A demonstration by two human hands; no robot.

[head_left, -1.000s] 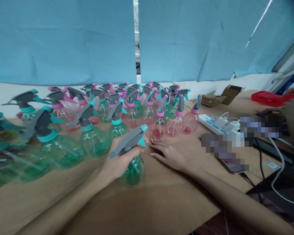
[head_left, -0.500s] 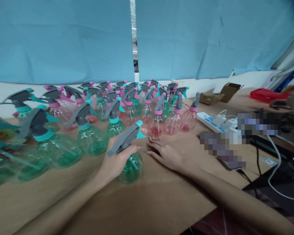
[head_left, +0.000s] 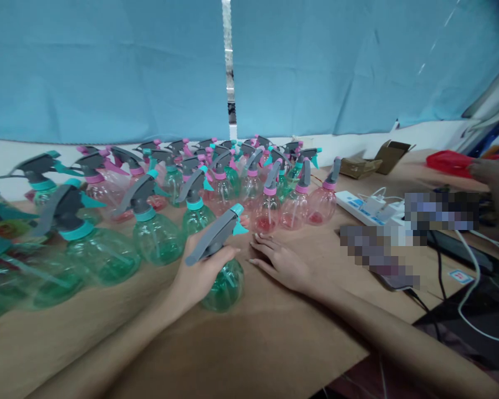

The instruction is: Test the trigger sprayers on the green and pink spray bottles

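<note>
My left hand [head_left: 203, 271] is wrapped round the neck of a green spray bottle [head_left: 227, 285] with a grey trigger head and turquoise nozzle. That bottle stands at the middle of the table, its nozzle pointing away to the right. My right hand [head_left: 285, 263] lies on the tabletop just right of it, fingers stretched out, holding nothing. Close behind stands another green spray bottle [head_left: 196, 217]. Beyond my right hand are several pink spray bottles [head_left: 266, 213] with pink collars. More green spray bottles [head_left: 158, 238] stand to the left.
Rows of spray bottles reach back to a blue curtain [head_left: 149, 72]. On the right of the wooden table [head_left: 270, 343] lie a white power strip [head_left: 355, 205], cables, a blurred-out phone [head_left: 395, 282] and an open cardboard box [head_left: 393, 157]. Another person's hand [head_left: 493, 169] is at a red item [head_left: 449, 162].
Both my hands and the held spray bottle have stayed almost in place. At the far right, the other person's hand has moved left onto the red item.
</note>
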